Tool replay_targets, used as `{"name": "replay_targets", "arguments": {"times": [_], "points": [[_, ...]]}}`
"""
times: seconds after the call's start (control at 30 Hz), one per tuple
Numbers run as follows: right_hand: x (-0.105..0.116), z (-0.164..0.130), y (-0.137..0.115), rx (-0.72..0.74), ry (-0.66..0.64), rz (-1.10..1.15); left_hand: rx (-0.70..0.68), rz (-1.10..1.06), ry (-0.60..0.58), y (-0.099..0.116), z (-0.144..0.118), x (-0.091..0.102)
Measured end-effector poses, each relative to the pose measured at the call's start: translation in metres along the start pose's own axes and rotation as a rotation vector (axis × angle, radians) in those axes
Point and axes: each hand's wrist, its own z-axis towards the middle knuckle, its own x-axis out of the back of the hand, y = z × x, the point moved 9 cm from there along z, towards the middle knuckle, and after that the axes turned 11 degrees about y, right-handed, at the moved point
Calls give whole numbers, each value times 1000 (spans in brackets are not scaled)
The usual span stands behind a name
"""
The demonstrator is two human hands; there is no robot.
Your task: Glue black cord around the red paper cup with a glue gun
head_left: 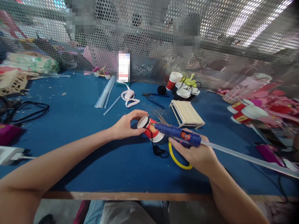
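The left hand (125, 126) gripped the red paper cup (151, 130) on its side over the blue table (81, 149). The right hand (198, 154) clutched the blue glue gun (177, 133), nozzle right at the cup's base, a black cord (157, 149) dangling below.
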Motion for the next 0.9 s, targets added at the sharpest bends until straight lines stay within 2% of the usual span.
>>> {"name": "replay_targets", "arguments": {"times": [0.3,0.47,0.67,0.9], "points": [[3,0,-5,-5,8,27,-5,17,-23,6,0,-1],[0,-1,-2,-25,-31,21,-9,13,-31,7,0,-1],[3,1,-2,-38,3,35,-26,14,-54,8,0,-2],[7,8,-9,6,-78,-17,-47,-7,-71,10,-1,-3]]}}
